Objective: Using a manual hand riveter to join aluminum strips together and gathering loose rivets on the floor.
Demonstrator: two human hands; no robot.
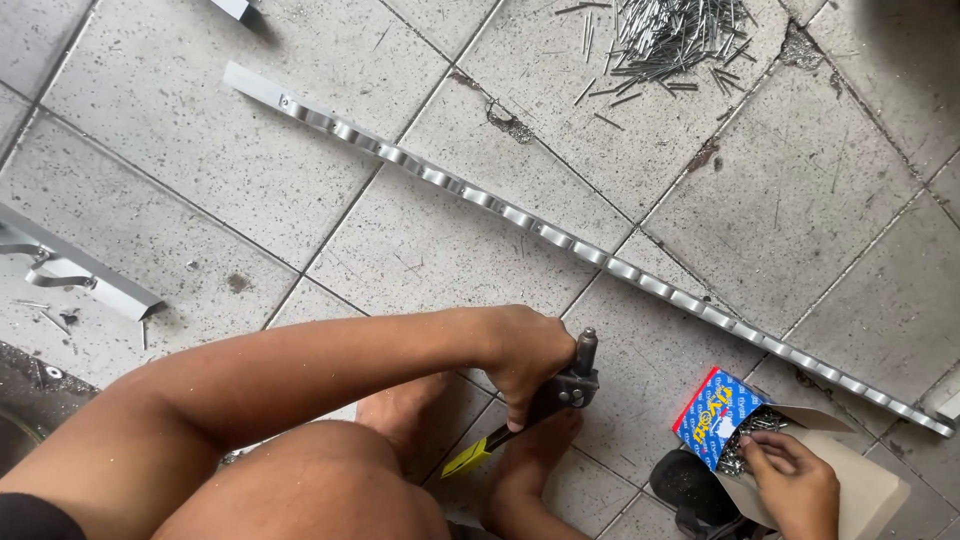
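We are gripping the rivet gun (560,390) with our left hand (525,355), fingers clamped round its handle above the floor tiles (800,200). Our right hand (795,480) is pinching rivets in the small box (730,420). Beyond are lying the metal strip (560,240) and loose rivet stems (670,40).

metal strip (560,240) across tiles | rivet pile (670,40) | angle piece (75,265)

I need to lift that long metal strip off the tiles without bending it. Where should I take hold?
Probably near the middle of the long metal strip, pinching its long edges from above: it lies flat, thin and unobstructed there, so both ends balance.
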